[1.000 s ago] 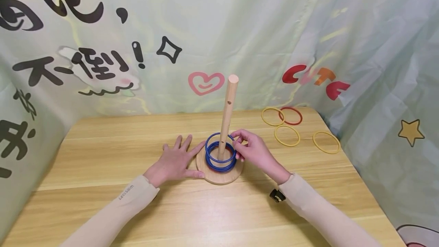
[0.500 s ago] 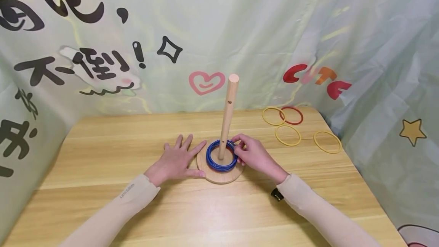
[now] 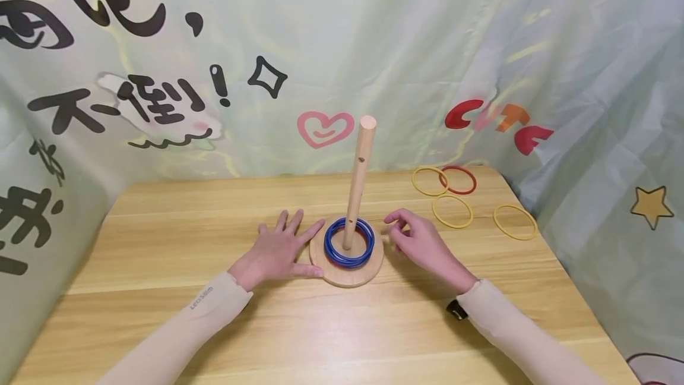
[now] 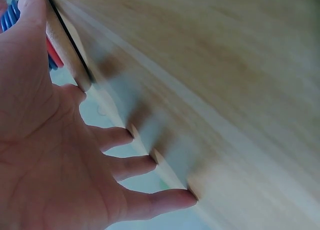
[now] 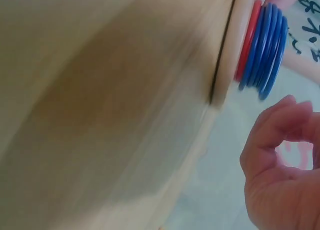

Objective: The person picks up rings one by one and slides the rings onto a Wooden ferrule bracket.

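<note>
A round wooden base (image 3: 342, 277) with an upright wooden peg (image 3: 359, 177) stands mid-table. Several blue rings (image 3: 350, 264) lie stacked around the peg's foot, and red rings (image 5: 249, 42) show beneath them in the right wrist view. My left hand (image 3: 274, 253) is spread flat on the table, its index finger and thumb against the base's left side. Just right of the base hovers my right hand (image 3: 419, 243), holding nothing. Its fingers are loosely bent, thumb and index tips near each other, apart from the rings.
At the table's back right lie three yellow rings (image 3: 452, 227) and one red ring (image 3: 474, 183), which overlaps a yellow one. A printed cloth (image 3: 320, 28) hangs behind the table and along both sides.
My right hand lowered a blue ring onto the stack around the peg, let go of it and moved off to the right. The left hand stays by the base.
</note>
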A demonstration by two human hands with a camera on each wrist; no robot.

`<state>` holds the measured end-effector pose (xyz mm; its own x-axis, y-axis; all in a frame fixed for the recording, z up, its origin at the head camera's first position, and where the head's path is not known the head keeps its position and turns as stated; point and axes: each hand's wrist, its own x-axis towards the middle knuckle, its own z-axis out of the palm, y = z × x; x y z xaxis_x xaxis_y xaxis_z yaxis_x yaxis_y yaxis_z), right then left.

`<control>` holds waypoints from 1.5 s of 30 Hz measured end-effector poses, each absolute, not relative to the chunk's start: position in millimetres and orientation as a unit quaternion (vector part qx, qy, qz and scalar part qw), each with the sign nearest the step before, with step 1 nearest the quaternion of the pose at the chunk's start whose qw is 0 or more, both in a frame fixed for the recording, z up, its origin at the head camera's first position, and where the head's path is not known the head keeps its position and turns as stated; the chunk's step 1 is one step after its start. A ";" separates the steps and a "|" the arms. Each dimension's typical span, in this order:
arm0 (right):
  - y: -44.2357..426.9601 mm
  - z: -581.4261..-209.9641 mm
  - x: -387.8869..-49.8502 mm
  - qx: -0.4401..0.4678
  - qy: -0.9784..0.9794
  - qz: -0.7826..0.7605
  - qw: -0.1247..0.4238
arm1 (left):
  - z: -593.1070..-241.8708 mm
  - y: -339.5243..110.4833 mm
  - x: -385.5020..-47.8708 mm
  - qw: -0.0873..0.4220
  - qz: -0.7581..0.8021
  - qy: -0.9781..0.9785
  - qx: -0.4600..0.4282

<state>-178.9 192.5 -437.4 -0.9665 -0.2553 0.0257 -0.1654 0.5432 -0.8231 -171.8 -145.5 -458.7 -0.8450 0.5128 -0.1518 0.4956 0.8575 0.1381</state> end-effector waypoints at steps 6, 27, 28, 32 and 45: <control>232.4 -436.6 -182.9 -0.114 0.904 -0.413 -0.004 | -454.6 -143.0 -171.3 0.090 0.056 0.957 0.268; 316.3 -447.1 -212.8 -0.087 0.953 -0.290 0.013 | -453.1 -141.0 -169.8 0.090 0.051 0.959 0.264; 317.0 -447.1 -213.7 -0.091 0.954 -0.286 0.015 | -453.3 -141.2 -169.8 0.090 0.051 0.959 0.264; 315.4 -447.5 -217.5 -0.109 0.957 -0.270 0.011 | -454.6 -142.3 -170.0 0.090 0.046 0.960 0.262; 303.5 -448.5 -209.6 -0.131 0.962 -0.237 0.007 | -455.4 -144.7 -169.3 0.085 0.050 0.959 0.264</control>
